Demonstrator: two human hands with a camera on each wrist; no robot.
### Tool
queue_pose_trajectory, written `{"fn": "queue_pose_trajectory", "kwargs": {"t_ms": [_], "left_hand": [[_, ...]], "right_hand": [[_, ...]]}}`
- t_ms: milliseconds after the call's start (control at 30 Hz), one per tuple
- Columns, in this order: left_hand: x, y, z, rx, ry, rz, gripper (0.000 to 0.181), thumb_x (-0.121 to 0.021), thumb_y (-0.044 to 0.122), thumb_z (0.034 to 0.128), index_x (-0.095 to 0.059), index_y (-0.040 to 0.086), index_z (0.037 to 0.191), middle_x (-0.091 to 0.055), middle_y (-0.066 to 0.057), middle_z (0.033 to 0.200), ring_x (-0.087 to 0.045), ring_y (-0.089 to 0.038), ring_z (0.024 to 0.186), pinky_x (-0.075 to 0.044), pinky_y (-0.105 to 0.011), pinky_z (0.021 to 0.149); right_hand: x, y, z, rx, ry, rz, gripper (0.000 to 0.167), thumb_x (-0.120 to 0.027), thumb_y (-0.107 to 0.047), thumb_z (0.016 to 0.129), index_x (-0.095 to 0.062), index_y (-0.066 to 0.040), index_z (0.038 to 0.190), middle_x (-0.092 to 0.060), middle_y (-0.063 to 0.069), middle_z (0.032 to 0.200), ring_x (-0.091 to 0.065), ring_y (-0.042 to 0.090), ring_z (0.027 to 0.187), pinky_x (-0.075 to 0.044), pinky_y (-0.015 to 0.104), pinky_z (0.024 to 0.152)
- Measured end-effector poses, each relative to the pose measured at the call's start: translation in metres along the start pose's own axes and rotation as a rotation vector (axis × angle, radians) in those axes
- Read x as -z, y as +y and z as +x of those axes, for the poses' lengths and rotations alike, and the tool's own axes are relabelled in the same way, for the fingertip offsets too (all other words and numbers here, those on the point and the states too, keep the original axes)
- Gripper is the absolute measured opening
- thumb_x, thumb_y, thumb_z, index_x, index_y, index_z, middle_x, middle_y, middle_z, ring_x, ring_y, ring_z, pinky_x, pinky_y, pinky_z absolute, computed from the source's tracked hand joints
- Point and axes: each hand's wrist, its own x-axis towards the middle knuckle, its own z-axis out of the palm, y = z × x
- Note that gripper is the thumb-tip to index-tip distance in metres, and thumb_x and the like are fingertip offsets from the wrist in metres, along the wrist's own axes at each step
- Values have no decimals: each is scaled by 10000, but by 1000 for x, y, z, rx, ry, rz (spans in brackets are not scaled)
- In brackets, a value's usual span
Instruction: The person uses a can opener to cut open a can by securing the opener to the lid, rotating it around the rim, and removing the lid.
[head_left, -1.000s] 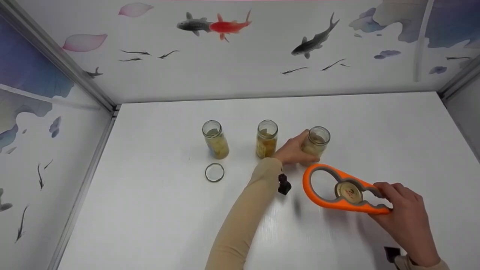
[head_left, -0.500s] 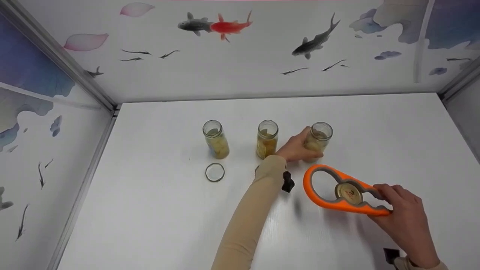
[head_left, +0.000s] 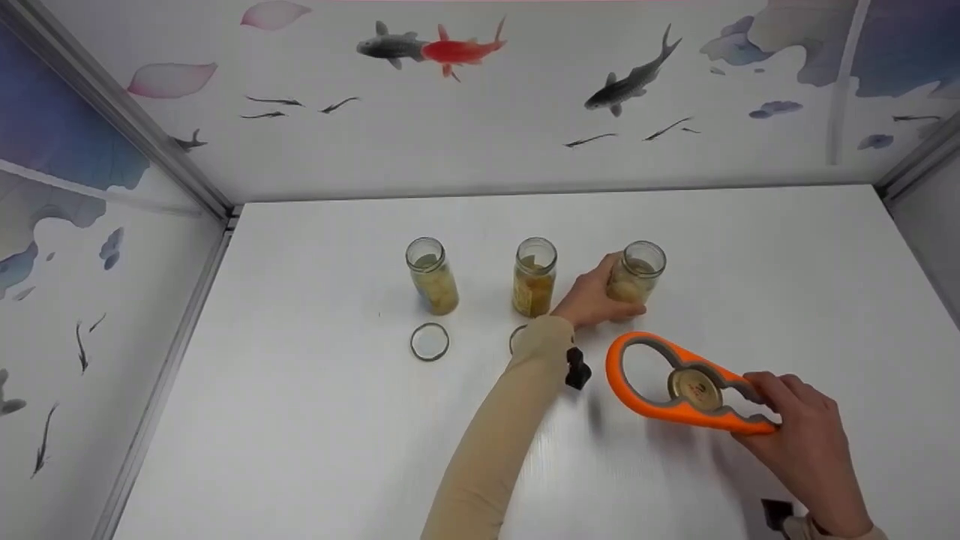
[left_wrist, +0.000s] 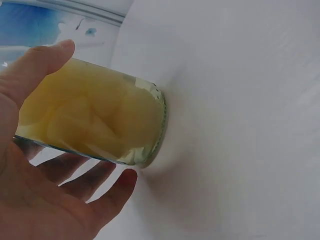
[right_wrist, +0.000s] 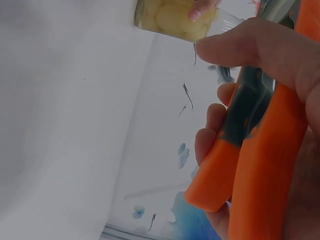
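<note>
My left hand [head_left: 592, 298] is curled round an open glass jar [head_left: 636, 274] that stands upright on the table, with pale chunks in liquid inside. Up close in the left wrist view, the thumb lies along one side of that jar [left_wrist: 95, 112] and the fingers along the other. An orange and grey jar opener [head_left: 637, 401] is gripped by its handles in my right hand [head_left: 814, 442], above the table. A gold lid [head_left: 695, 388] sits between the opener's grey inner edges. In the right wrist view both orange handles [right_wrist: 265, 175] lie within the fingers.
Two more lidless jars stand to the left, one in the middle [head_left: 534, 281] and one farther left [head_left: 433, 277]. A round lid [head_left: 430, 342] lies before the leftmost jar. Another lid [head_left: 516, 340] is mostly hidden by the left sleeve. Printed panels [head_left: 480, 142] border the white table.
My left hand and its jar have shifted slightly back and to the right, mostly in the first half second. The second lid's rim now shows beside the sleeve. The jar opener has hardly moved.
</note>
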Motion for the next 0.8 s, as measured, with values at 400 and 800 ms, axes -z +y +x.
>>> {"fn": "queue_pose_trajectory", "kwargs": {"t_ms": [400,800], "left_hand": [[4,7,-15,-80,102,-12,804,-804,149,800,-374,182,1479,-397,-39,1490,-334,-135,1365,-279,-260,1085],[5,-2,-48,25,72,16,888,-780,182,826,-243,150,1534,-278,-22,1557,-260,-139,1407,-232,-290,1121]], "right_hand": [[-4,-1,-2,5,-22,-2,547,-868,97,496,-643,-47,973,-623,81,791,-519,268,694,-387,533,703],[-7,-5,-3,-10,-13,22,548,-857,131,498,-657,-51,975,-620,60,803,-513,256,700,-385,535,709]]}}
